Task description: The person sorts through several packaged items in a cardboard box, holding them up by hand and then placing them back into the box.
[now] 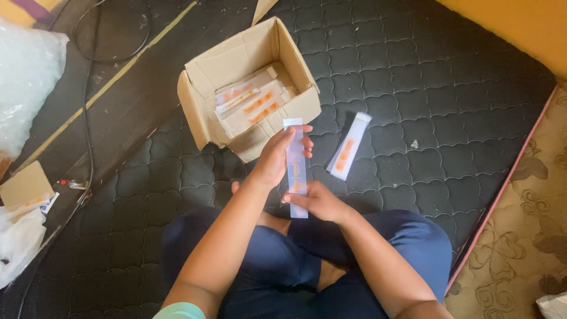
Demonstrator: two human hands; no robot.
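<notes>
A long, narrow, translucent white sachet (296, 168) with an orange patch near its lower part is held upright between two bare hands above a black quilted mattress (425, 88). The left hand (276, 156) is closed around the sachet's upper half, its fingertips (306, 142) curling over the right edge just below the top end, which stands clear above them. The right hand (316, 201) is pinched on the lower half, thumb across the front, and the bottom end pokes out just beneath those fingers. Just right of the left fingertips, one matching sachet (348, 147) with orange printing is laid slantwise on the mattress, apart from both hands. Just beyond the fingers, an open brown cardboard box (204, 97) is tipped towards the viewer; several similar white strips with orange markings (251, 101) are piled inside, too overlapped to be counted exactly. Well to the left of the hands, a crinkled clear plastic bag (26, 77), a small flat piece of cardboard (23, 184) and a white plastic bag (18, 245) are seen on the dark floor. Crossed legs in dark blue shorts (277, 266) are seen below the hands.
</notes>
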